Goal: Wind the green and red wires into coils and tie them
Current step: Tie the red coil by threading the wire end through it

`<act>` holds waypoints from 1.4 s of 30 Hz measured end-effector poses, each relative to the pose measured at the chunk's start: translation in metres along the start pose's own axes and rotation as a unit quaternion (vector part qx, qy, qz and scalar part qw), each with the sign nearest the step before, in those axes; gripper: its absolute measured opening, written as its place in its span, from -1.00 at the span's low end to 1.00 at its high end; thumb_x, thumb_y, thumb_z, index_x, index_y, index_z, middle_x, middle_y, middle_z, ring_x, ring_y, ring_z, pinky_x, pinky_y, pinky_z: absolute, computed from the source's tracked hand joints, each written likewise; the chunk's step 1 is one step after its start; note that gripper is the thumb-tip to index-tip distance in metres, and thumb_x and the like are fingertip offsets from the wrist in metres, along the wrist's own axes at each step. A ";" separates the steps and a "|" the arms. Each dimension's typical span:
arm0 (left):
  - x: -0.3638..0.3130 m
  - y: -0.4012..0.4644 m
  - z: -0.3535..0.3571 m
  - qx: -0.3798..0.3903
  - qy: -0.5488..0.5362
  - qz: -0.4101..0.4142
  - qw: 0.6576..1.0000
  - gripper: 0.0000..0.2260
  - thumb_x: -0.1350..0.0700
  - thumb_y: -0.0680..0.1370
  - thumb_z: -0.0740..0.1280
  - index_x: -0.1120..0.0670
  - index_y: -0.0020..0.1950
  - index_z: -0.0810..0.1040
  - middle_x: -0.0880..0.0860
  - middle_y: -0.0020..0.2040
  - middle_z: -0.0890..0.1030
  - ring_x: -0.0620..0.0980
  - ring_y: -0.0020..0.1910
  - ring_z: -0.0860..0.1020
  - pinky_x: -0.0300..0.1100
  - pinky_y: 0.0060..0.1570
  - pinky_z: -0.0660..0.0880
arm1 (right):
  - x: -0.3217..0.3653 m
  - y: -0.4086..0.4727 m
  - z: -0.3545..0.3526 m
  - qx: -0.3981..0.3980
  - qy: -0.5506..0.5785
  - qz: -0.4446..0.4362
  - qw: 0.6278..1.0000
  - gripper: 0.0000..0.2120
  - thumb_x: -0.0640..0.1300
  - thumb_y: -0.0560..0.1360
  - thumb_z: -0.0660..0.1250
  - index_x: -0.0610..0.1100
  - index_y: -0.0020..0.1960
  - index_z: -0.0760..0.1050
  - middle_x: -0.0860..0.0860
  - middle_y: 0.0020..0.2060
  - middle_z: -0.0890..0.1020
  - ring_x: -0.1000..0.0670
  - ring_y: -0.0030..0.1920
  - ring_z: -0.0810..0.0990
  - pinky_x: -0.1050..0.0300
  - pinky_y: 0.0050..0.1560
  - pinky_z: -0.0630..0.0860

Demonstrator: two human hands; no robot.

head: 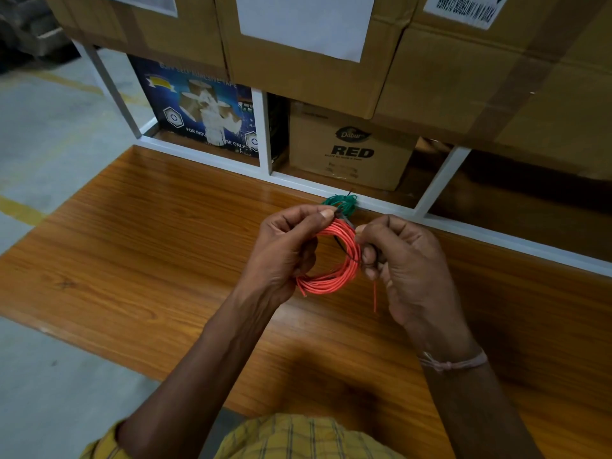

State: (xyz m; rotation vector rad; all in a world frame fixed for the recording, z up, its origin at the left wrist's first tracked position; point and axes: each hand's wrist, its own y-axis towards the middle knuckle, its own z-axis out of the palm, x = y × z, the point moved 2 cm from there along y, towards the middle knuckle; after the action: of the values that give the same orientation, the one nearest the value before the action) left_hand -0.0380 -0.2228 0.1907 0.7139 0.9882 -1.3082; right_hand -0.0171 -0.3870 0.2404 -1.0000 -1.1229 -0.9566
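Step in hand, by judgement: tying red coil; winding looks done.

Coil of thin red plastic-coated wire (334,256) held above glossy brown wooden table (139,233), frame centre. Left hand (281,253) curled round coil at its 9 o'clock, thumb and forefinger pinching thin black tie (346,241) at 12. Right hand (407,270) pinches tie at coil's 3 o'clock.

Small green wire coil (341,203), seemingly tied, lies on table at 12 o'clock from red coil, against white shelf frame (265,134).

Next: twist tie ends snug; loose red end hangs at 5 o'clock.

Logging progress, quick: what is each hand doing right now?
Left hand: grips the red wire coil and pinches the black tie at its top.
Right hand: pinches the same tie beside the coil.
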 end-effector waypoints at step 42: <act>-0.010 -0.013 -0.003 0.080 0.204 0.005 0.976 -0.81 0.33 0.65 0.34 0.44 0.18 0.61 -0.19 -0.38 0.63 -0.35 -0.47 0.53 -0.52 -0.41 0.40 | 0.001 0.039 -0.025 0.137 -0.196 -0.046 0.970 -0.92 -0.22 0.50 0.50 -0.23 -0.08 0.65 -0.01 -0.19 0.66 0.24 -0.21 0.57 0.37 -0.24 0.47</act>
State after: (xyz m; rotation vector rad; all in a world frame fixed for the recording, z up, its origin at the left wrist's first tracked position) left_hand -0.0514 -0.2182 0.1999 1.1420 1.2096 -1.2673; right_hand 0.0262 -0.4004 0.2322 -0.9364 -1.5975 -0.6644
